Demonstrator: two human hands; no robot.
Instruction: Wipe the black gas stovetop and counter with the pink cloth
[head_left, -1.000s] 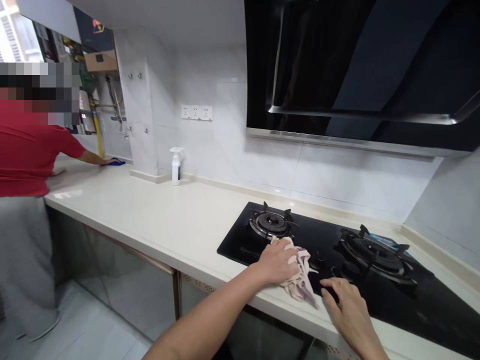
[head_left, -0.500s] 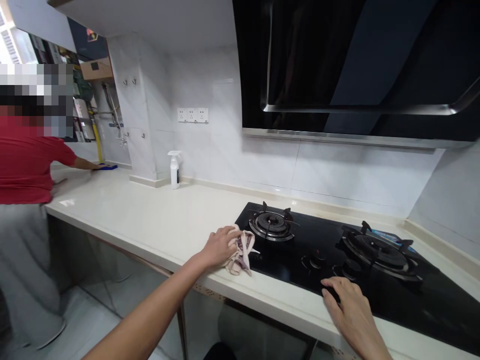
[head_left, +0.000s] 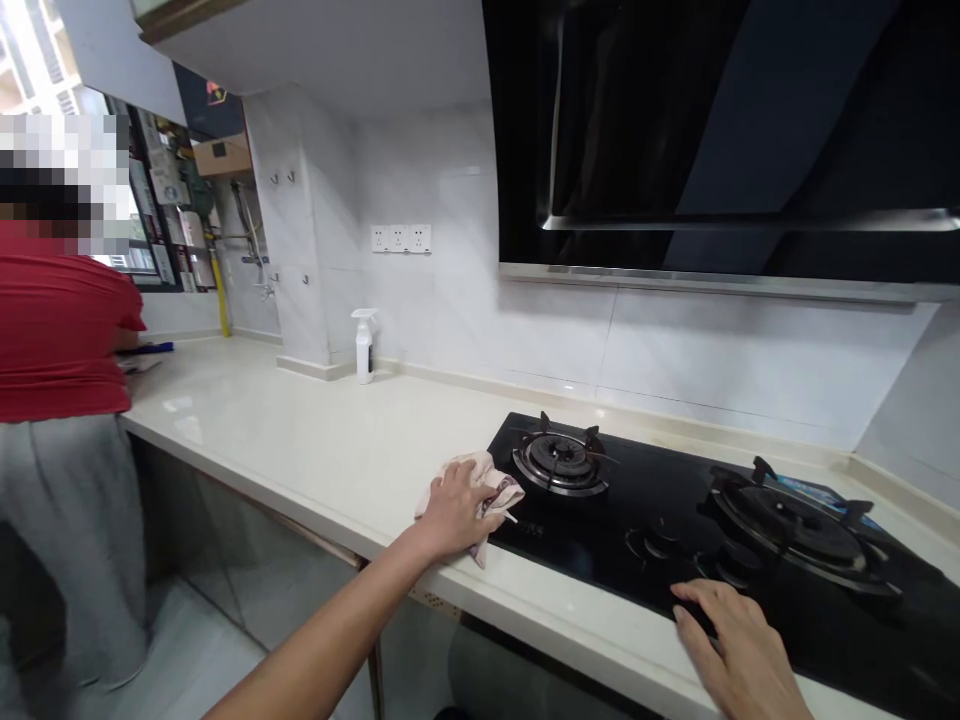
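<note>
My left hand [head_left: 456,510] is closed on a crumpled pale cloth [head_left: 480,477] and presses it down at the left edge of the black glass hob [head_left: 645,515], where glass meets the cream worktop [head_left: 315,440]. The cloth lies just left of the left burner [head_left: 561,462]. My right hand [head_left: 739,650] rests flat with fingers spread on the hob's front edge, below the control knobs [head_left: 656,545]. The right burner [head_left: 802,520] sits further right.
A white spray bottle [head_left: 364,346] stands by the tiled back wall. A black extractor hood [head_left: 712,140] hangs over the hob. At the far left a person in a red top [head_left: 60,330] works at the worktop with a blue cloth [head_left: 154,348].
My left hand has dragged the cloth leftwards across the hob, from the middle near the knobs to the hob's left edge. My right hand has stayed flat on the front edge.
</note>
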